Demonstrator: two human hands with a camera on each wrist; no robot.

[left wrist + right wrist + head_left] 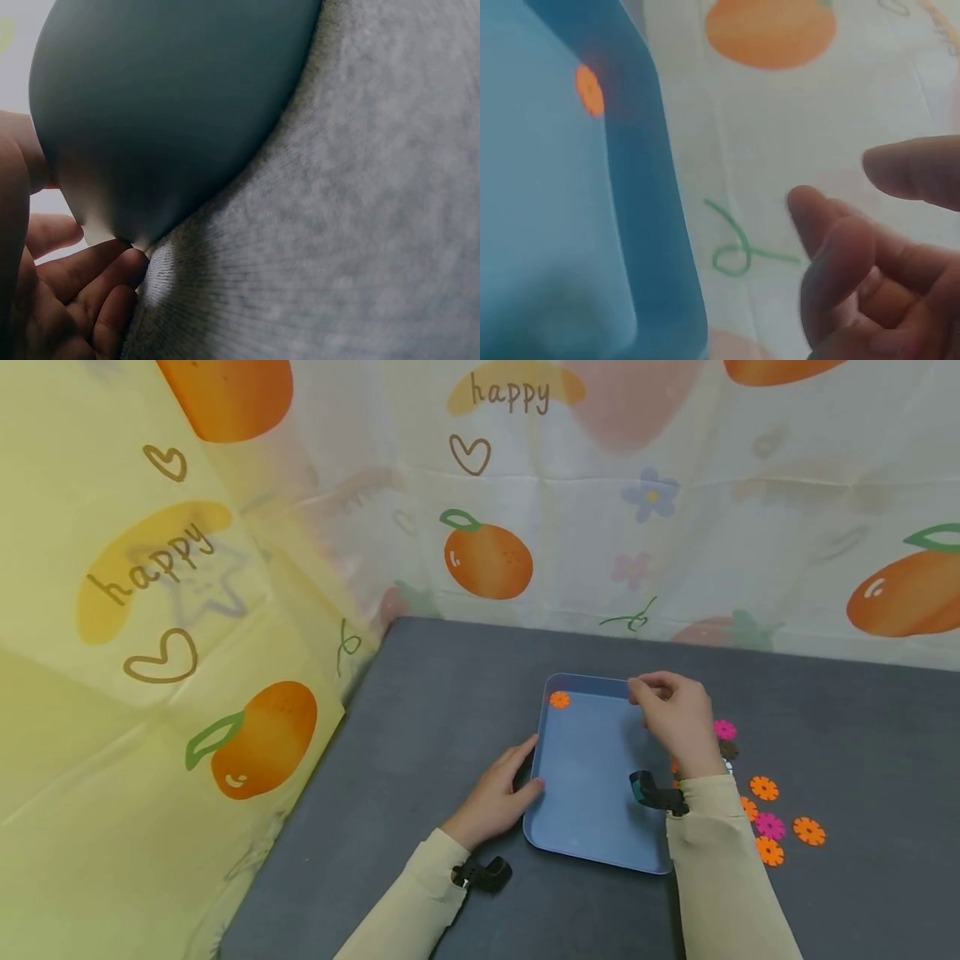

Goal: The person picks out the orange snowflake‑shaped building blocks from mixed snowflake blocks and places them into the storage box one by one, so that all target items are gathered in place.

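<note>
A shallow blue tray [592, 777] lies on the dark table, with one orange flower-shaped disc [559, 700] in its far left corner. My left hand [491, 797] holds the tray's left side, thumb over the rim and fingers against the outer wall; the left wrist view shows fingertips [127, 266] low on that wall. Above the tray's far right corner is my right hand [678, 718]. Seen from the right wrist, its thumb and index finger stand apart with nothing between them, the other fingers loosely bent.
Right of the tray lie loose flower-shaped discs: several orange [809, 832], some pink [769, 826] and a dark one [728, 749]; the right forearm partly covers the group. A printed curtain [570, 527] hangs behind the table [450, 693] and along its left side.
</note>
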